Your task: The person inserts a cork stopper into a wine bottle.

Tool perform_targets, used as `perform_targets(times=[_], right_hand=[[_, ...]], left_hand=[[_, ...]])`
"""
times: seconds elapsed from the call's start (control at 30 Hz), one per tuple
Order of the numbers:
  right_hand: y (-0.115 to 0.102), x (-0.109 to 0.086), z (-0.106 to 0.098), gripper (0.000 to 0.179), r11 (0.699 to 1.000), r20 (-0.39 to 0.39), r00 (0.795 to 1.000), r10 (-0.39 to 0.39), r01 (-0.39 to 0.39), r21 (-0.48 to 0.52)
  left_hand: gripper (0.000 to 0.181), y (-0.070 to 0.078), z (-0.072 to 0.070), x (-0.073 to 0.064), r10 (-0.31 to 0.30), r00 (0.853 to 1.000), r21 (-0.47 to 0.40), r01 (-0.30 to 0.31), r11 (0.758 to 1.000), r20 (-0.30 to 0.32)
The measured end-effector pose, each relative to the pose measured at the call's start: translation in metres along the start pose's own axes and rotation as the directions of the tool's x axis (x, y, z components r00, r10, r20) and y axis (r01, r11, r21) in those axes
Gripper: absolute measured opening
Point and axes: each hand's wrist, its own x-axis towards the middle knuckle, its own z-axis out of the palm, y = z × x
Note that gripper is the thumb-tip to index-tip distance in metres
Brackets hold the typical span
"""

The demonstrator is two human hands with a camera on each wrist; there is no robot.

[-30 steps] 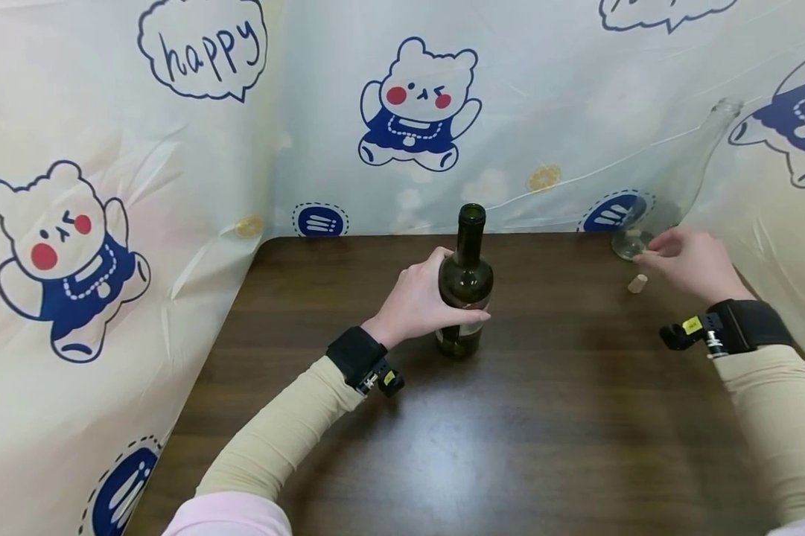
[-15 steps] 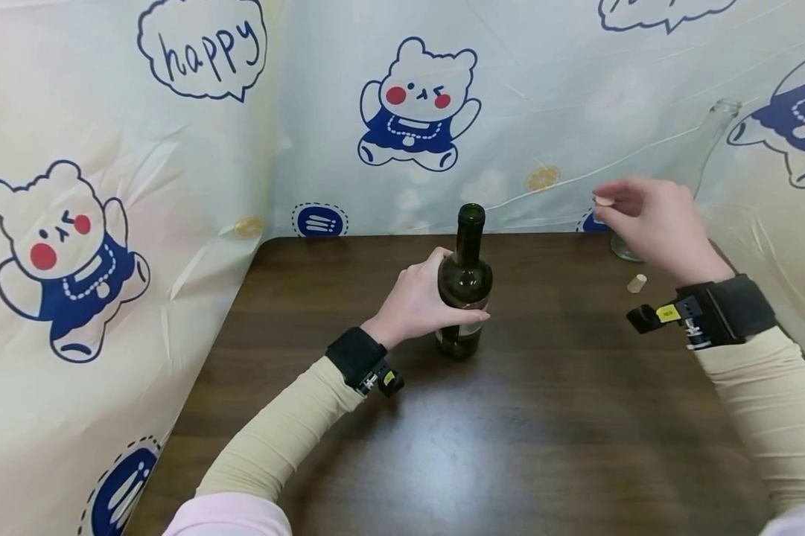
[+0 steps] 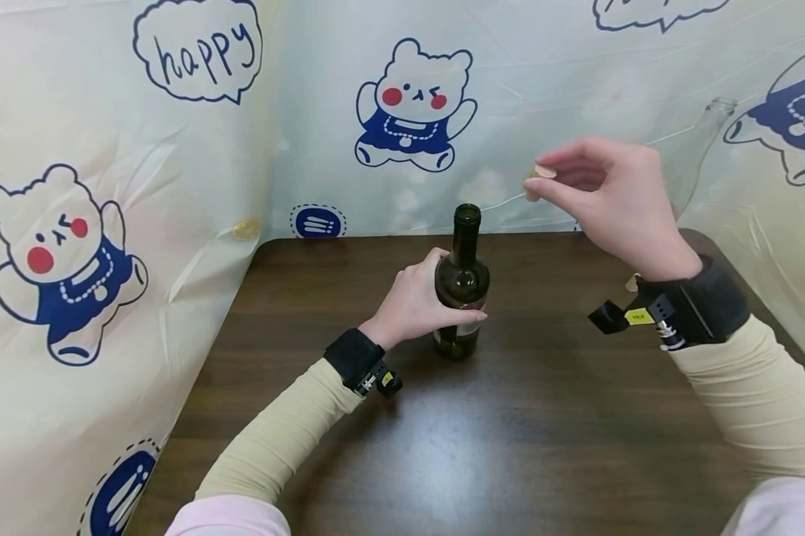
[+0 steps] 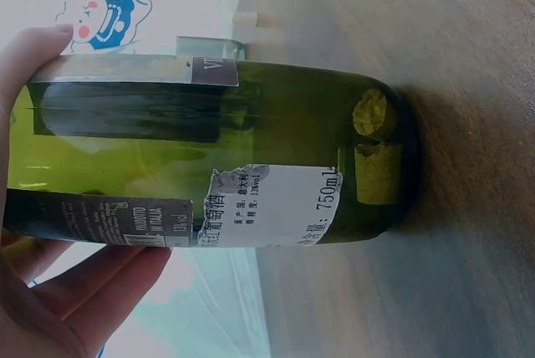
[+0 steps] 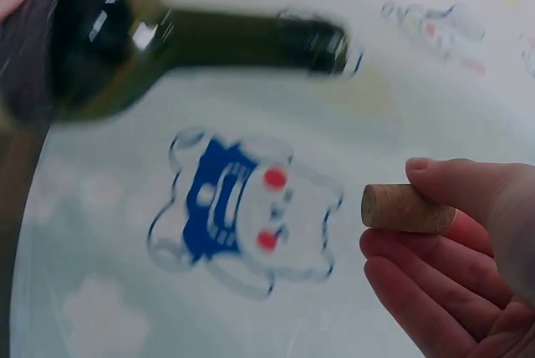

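Observation:
A dark green wine bottle (image 3: pixel 463 277) stands upright on the table, its mouth uncovered. My left hand (image 3: pixel 410 304) grips it round the body, with the thumb across the near side. Through the glass in the left wrist view, cork pieces (image 4: pixel 379 172) lie at the bottom, near a torn white label (image 4: pixel 276 206). To the right of the bottle's mouth and a little higher, my right hand (image 3: pixel 619 197) pinches a cork (image 5: pixel 405 207) between thumb and fingers. The right wrist view has the cork lying level with the hand, apart from the bottle neck (image 5: pixel 259 40).
A clear glass bottle (image 3: pixel 697 164) stands at the back right, mostly hidden behind my right hand. Another cork (image 3: pixel 632 283) lies on the brown table (image 3: pixel 509 432), partly covered by the right wrist. A printed curtain (image 3: pixel 308 134) closes off the back and both sides.
My right hand has lifted a cork from beside the clear bottle and carried it left and up toward the green bottle's mouth. The left hand and green bottle have stayed in place.

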Motion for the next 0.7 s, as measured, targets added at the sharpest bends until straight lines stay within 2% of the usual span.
perform_targets(times=[0.2,0.33,0.7], right_hand=[[-0.032,0.0,0.006,0.029,0.988,-0.011,0.994,-0.111,0.112,0.106],[-0.044,0.001,0.01,0.028,0.979,0.0,0.989,-0.145,0.143,0.146],[-0.046,0.003,0.026,0.029,0.974,0.052,0.983,-0.177,0.168,0.153]], left_hand=[[0.09,-0.002,0.0,0.0,0.007,1.0,-0.009,-0.007,1.0,-0.008],[0.089,-0.002,0.001,0.0,0.014,1.0,-0.006,-0.014,1.0,-0.018],[0.089,-0.001,0.0,0.0,0.018,1.0,-0.012,-0.018,1.0,-0.005]])
